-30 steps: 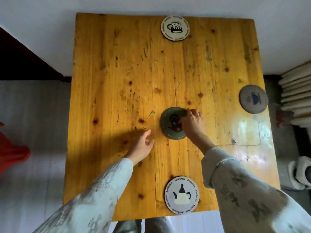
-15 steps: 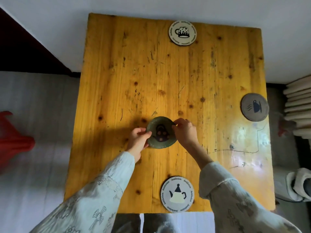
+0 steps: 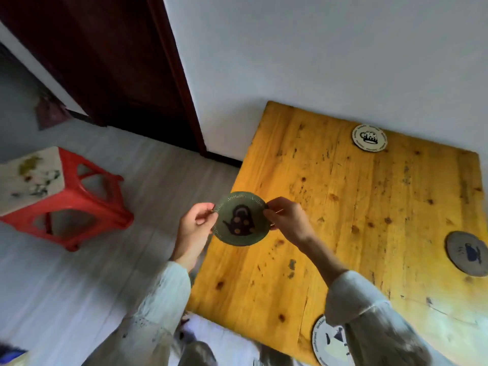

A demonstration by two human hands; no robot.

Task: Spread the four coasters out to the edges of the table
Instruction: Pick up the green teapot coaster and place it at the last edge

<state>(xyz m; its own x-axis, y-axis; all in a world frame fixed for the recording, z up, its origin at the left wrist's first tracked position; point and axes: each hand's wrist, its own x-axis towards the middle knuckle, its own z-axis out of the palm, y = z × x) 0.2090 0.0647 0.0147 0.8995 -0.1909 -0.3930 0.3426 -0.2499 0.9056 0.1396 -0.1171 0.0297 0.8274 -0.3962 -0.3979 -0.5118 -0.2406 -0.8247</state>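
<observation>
A dark green coaster with a kettle print hovers over the left edge of the wooden table. My left hand pinches its left rim and my right hand pinches its right rim. A cream coaster with a mug print lies at the far edge. A grey coaster lies at the right edge. A white teapot coaster lies at the near edge, partly hidden by my right sleeve.
A red plastic stool with a patterned top stands on the floor to the left of the table. A dark wooden door is at the back left. The white wall runs behind the table.
The green coaster went from the table's middle to its left edge, both hands now holding it. The view swung left, bringing in the stool and door.
</observation>
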